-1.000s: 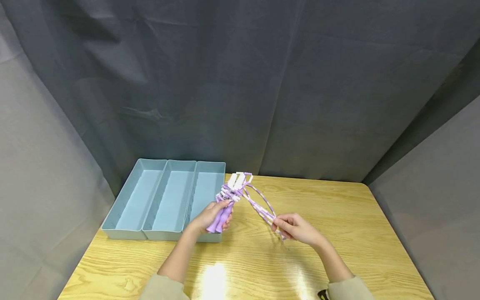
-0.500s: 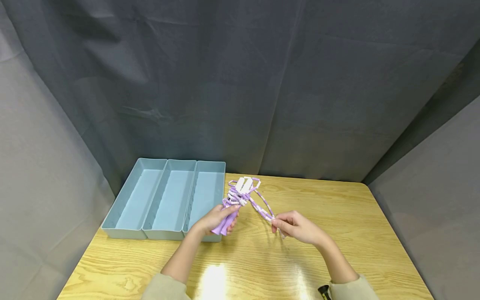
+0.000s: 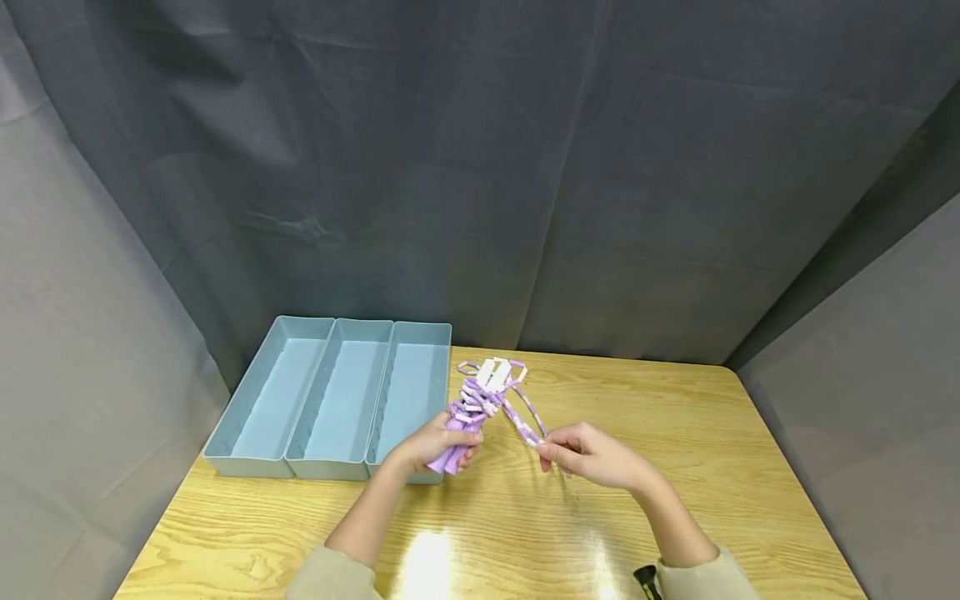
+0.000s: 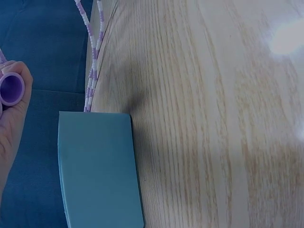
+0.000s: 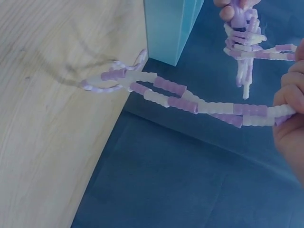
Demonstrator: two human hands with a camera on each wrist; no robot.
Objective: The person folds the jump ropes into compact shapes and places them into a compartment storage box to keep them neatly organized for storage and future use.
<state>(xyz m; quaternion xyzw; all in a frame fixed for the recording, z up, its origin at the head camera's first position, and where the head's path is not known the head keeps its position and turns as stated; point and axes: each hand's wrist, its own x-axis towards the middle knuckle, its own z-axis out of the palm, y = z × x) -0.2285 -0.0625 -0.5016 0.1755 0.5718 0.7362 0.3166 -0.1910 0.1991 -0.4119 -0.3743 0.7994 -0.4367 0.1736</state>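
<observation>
A beaded jump rope in purple and white has two purple handles (image 3: pixel 455 454) side by side in my left hand (image 3: pixel 435 443), whose fingers curl round them. Beyond that hand, white and purple rope is wound in a bundle (image 3: pixel 483 398). My right hand (image 3: pixel 592 457) pinches the beaded strands (image 3: pixel 525 425) that run from the bundle. In the right wrist view a doubled length of beads (image 5: pixel 213 108) extends from the right hand (image 5: pixel 290 109). One handle's hollow purple end (image 4: pixel 12 89) faces the left wrist view, beside the left hand (image 4: pixel 13 118).
Three long light-blue trays (image 3: pixel 322 471) stand joined side by side at the left of the wooden table (image 3: pixel 675 433), the nearest one just behind my left hand. A dark curtain (image 3: pixel 450 167) hangs behind, with grey cloth at both sides. A small black object (image 3: pixel 647 579) shows by the right sleeve.
My left hand and the bundle have moved right and slightly toward me. The strands between the hands look shorter. My right hand has shifted only slightly and still pinches them.
</observation>
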